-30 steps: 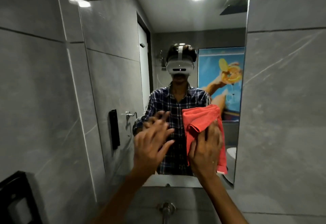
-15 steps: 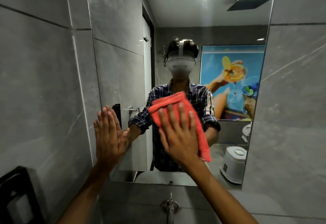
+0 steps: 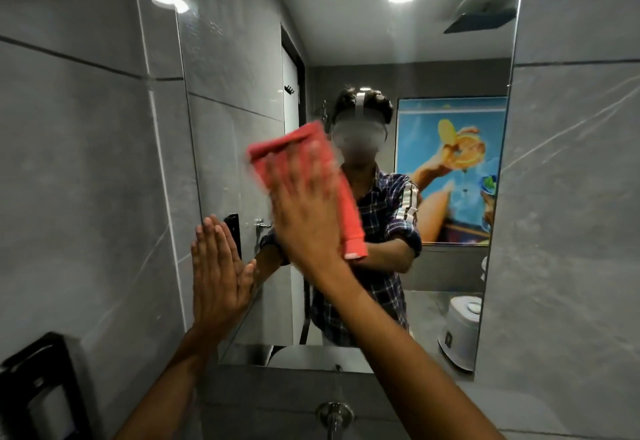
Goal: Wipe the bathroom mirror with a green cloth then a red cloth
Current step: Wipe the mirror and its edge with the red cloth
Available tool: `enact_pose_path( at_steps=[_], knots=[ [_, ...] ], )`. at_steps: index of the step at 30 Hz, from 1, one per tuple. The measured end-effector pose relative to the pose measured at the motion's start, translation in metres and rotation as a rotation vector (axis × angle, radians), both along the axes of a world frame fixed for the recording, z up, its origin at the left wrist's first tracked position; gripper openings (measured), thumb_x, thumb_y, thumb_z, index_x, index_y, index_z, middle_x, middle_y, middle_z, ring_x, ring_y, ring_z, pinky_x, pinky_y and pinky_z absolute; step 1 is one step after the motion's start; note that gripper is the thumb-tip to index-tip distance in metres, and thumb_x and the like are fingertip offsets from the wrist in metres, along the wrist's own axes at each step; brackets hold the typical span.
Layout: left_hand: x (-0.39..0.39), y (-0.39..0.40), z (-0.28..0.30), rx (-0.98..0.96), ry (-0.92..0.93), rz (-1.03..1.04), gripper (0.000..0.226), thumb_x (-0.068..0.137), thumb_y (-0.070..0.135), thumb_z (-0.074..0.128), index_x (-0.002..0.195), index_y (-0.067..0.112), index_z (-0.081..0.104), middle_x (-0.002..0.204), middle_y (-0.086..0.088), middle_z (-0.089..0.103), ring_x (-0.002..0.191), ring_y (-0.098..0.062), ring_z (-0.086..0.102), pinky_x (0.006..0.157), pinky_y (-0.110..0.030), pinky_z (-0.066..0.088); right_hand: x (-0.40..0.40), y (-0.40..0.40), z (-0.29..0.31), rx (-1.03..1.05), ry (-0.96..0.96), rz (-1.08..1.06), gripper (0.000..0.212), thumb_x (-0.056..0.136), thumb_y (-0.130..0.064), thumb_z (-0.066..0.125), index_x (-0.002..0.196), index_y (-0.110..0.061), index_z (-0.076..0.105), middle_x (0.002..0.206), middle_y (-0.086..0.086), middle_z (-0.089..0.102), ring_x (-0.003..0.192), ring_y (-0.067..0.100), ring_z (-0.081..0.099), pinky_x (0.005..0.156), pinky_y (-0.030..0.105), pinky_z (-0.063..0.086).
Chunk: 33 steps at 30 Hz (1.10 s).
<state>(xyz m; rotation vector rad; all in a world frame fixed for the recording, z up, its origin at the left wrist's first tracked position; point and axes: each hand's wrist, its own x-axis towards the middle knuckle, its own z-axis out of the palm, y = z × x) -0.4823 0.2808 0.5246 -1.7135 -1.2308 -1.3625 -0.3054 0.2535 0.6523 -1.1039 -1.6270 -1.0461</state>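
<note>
Head view: right hand (image 3: pixel 304 221) flat, pressing red cloth (image 3: pixel 311 176) to mirror (image 3: pixel 450 58); left hand (image 3: pixel 216 276) flat, empty.

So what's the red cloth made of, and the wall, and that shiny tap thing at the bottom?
The red cloth looks like soft fabric, perhaps microfibre: it folds and droops under the right hand. The wall seems to be grey stone-look tile, fairly smooth, with pale veins, thin joint lines and a soft sheen. The tap looks like polished metal, probably chrome or steel, since it glints.
</note>
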Motion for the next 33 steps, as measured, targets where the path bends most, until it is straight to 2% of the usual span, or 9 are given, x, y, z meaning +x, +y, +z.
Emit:
enact_pose_path(
  at_steps=[4, 7, 12, 14, 20, 24, 28, 30, 33],
  knots=[
    [0.001, -0.004, 0.002, -0.027, 0.012, 0.01, 0.074, 0.108, 0.044, 0.019, 0.166, 0.006, -0.007, 0.177, -0.012, -0.011, 0.165, -0.033, -0.003, 0.131, -0.057, 0.012, 0.03, -0.005, -0.067, -0.081, -0.366, 0.012, 0.077, 0.1, -0.037, 0.052, 0.166, -0.021, 0.015, 0.175, 0.009, -0.01, 0.162, 0.031, -0.001, 0.128, 0.055, -0.018],
    [0.001, -0.007, 0.002, -0.051, -0.018, -0.017, 0.076, 0.106, 0.044, 0.02, 0.165, 0.005, -0.007, 0.176, -0.015, -0.007, 0.165, -0.031, -0.004, 0.131, -0.056, 0.011, 0.103, -0.009, -0.057, -0.021, -0.013, -0.11, 0.084, 0.1, -0.034, 0.055, 0.167, -0.021, 0.005, 0.173, 0.009, -0.017, 0.162, 0.033, -0.005, 0.13, 0.061, -0.003],
    [-0.001, -0.005, 0.007, -0.015, 0.018, -0.034, 0.076, 0.107, 0.049, 0.017, 0.166, 0.007, -0.008, 0.177, -0.009, -0.013, 0.165, -0.029, -0.007, 0.133, -0.047, 0.002, 0.109, -0.016, 0.07, 0.205, 0.793, -0.185, 0.067, 0.11, -0.045, 0.026, 0.166, -0.021, -0.001, 0.173, 0.016, 0.01, 0.16, 0.041, 0.014, 0.126, 0.064, 0.021],
    [0.001, -0.005, 0.009, -0.014, 0.025, -0.031, 0.077, 0.107, 0.05, 0.017, 0.166, 0.008, -0.009, 0.177, -0.009, -0.013, 0.165, -0.029, -0.007, 0.134, -0.044, 0.0, 0.067, -0.011, 0.094, 0.2, 0.693, -0.111, 0.063, 0.109, -0.041, 0.025, 0.166, -0.017, 0.011, 0.172, 0.018, 0.014, 0.16, 0.041, 0.014, 0.127, 0.062, 0.019],
    [0.0, -0.004, 0.011, -0.016, 0.027, -0.026, 0.08, 0.104, 0.046, 0.026, 0.166, 0.007, -0.008, 0.177, -0.012, -0.011, 0.165, -0.031, -0.006, 0.135, -0.044, -0.002, 0.042, -0.006, 0.014, 0.009, -0.311, 0.025, 0.077, 0.1, -0.032, 0.051, 0.166, -0.017, 0.015, 0.175, 0.013, 0.006, 0.162, 0.034, 0.006, 0.131, 0.057, 0.001],
    [0.001, -0.005, 0.009, -0.049, 0.013, -0.029, 0.086, 0.098, 0.036, 0.035, 0.165, 0.002, -0.007, 0.177, -0.019, -0.008, 0.164, -0.036, -0.004, 0.134, -0.05, 0.002, 0.125, -0.015, -0.003, -0.006, 0.057, -0.116, 0.076, 0.104, -0.035, 0.046, 0.167, -0.018, 0.007, 0.175, 0.015, 0.003, 0.162, 0.036, -0.001, 0.128, 0.064, 0.012],
    [0.002, -0.003, 0.013, -0.062, 0.021, -0.021, 0.08, 0.104, 0.046, 0.021, 0.165, 0.004, -0.01, 0.177, -0.016, -0.012, 0.165, -0.034, -0.006, 0.134, -0.046, -0.001, 0.13, -0.018, 0.089, 0.148, 0.695, -0.194, 0.068, 0.109, -0.042, 0.032, 0.166, -0.02, 0.003, 0.174, 0.017, 0.007, 0.161, 0.039, 0.009, 0.128, 0.063, 0.016],
    [0.003, -0.004, 0.015, -0.063, 0.032, -0.014, 0.081, 0.103, 0.044, 0.024, 0.165, 0.004, -0.009, 0.177, -0.015, -0.012, 0.165, -0.034, -0.006, 0.134, -0.046, 0.0, 0.1, -0.015, 0.128, 0.18, 0.707, -0.159, 0.065, 0.108, -0.04, 0.031, 0.166, -0.019, 0.008, 0.174, 0.017, 0.011, 0.161, 0.04, 0.012, 0.128, 0.062, 0.017],
    [0.003, -0.004, 0.014, -0.06, 0.032, 0.004, 0.083, 0.101, 0.041, 0.029, 0.165, 0.003, -0.008, 0.177, -0.016, -0.009, 0.165, -0.034, -0.004, 0.134, -0.045, 0.0, 0.056, -0.001, 0.133, 0.151, 0.277, -0.04, 0.07, 0.104, -0.034, 0.042, 0.166, -0.019, 0.014, 0.174, 0.017, 0.011, 0.161, 0.038, 0.01, 0.131, 0.057, 0.005]
  ],
)
